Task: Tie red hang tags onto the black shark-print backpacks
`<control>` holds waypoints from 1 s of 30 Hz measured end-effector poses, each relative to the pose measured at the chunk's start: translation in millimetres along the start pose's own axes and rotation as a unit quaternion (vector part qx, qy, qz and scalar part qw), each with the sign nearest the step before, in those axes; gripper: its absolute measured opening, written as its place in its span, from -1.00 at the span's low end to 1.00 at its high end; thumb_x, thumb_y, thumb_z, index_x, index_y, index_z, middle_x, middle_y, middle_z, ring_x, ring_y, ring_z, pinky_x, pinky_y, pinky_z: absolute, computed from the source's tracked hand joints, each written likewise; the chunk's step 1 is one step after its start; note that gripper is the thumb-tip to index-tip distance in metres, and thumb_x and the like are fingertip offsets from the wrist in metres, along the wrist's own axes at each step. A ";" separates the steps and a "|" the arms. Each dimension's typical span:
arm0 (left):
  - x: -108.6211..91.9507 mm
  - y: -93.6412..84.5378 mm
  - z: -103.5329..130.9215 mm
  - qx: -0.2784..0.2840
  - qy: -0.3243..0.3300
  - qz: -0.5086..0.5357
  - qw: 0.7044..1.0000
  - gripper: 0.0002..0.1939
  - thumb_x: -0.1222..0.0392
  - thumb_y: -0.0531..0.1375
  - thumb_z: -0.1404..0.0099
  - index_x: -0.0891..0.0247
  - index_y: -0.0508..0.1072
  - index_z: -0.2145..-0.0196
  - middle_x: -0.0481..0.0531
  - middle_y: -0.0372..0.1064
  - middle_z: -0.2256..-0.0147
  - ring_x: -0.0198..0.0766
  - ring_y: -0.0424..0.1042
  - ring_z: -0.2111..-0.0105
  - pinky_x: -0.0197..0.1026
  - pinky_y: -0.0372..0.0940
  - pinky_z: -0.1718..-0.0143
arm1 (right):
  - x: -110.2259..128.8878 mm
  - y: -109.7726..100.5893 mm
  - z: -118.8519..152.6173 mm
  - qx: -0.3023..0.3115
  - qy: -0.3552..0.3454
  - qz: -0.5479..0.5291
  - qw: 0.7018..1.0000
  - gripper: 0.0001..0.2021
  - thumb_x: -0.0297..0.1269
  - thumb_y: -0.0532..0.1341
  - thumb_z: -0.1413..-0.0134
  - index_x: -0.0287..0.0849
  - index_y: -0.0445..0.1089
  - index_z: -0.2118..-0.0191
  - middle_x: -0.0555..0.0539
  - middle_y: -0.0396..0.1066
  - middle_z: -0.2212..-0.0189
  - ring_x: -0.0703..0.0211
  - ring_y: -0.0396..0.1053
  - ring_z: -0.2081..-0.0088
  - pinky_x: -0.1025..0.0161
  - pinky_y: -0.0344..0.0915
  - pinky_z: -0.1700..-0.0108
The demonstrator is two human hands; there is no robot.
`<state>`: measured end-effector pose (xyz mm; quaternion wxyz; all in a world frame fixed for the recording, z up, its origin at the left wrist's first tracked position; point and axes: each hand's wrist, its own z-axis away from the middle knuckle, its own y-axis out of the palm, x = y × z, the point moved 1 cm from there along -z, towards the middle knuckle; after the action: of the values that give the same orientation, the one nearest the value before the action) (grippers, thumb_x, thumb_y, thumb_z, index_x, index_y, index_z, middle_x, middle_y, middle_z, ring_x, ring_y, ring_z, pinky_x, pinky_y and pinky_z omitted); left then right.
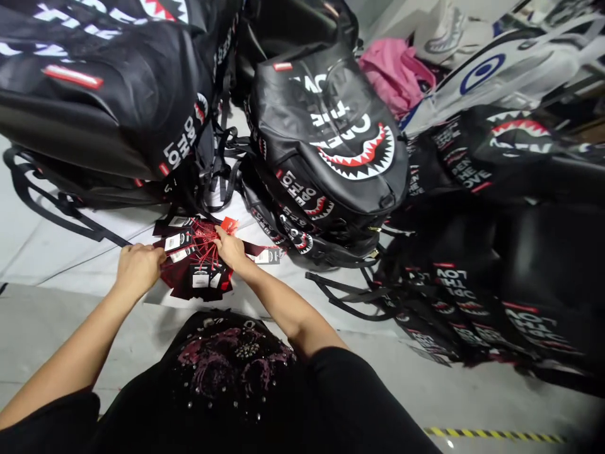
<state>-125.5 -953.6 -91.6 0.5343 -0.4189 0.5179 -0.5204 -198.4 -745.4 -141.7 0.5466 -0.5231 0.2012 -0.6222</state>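
Red-stringed tags [200, 278] between left hand [139, 270], right hand [230, 250].

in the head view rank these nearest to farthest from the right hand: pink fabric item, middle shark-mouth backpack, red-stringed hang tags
1. red-stringed hang tags: at the right hand, mostly on its left
2. middle shark-mouth backpack: ahead and to the right
3. pink fabric item: farther right, beyond the backpack

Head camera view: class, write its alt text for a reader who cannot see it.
Two bare hands work at a pile of tags with red strings, the left hand curled beside it, the right hand at the strings. Black backpacks printed with toothy mouths crowd the white surface.
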 end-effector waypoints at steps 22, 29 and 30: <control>-249.6 38.5 -74.2 0.073 0.225 0.222 0.946 -0.71 0.20 0.02 -0.35 0.11 0.51 0.13 0.04 0.47 0.16 -0.16 0.45 0.20 -0.21 0.27 0.27 | -207.8 -84.6 164.3 -0.274 0.110 0.036 0.955 -0.75 -0.35 -0.05 -0.24 -0.23 0.31 0.09 -0.24 0.40 0.12 0.02 0.35 0.08 0.12 0.23 0.02; -282.5 41.9 -80.4 0.088 0.234 0.180 0.951 -0.69 0.16 -0.01 -0.37 0.07 0.49 0.10 0.01 0.45 0.14 -0.19 0.44 0.19 -0.23 0.25 0.30 | -233.5 -71.6 171.1 -0.351 0.086 -0.276 0.891 -0.74 -0.31 -0.04 -0.23 -0.18 0.19 0.00 -0.19 0.45 0.14 0.14 0.45 0.15 0.15 0.35 0.06; -286.6 42.2 -80.4 0.088 0.235 0.176 0.952 -0.69 0.16 -0.02 -0.37 0.07 0.49 0.10 0.01 0.45 0.14 -0.19 0.44 0.19 -0.23 0.24 0.30 | -234.3 -72.6 170.5 -0.346 0.083 -0.281 0.891 -0.74 -0.32 -0.04 -0.22 -0.18 0.21 0.01 -0.18 0.45 0.15 0.15 0.45 0.16 0.16 0.35 0.06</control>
<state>-177.5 -658.0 -108.7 0.5151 -0.1381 0.6466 -0.5454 -117.9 -458.6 -119.6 0.1147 -0.6601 0.2936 -0.6819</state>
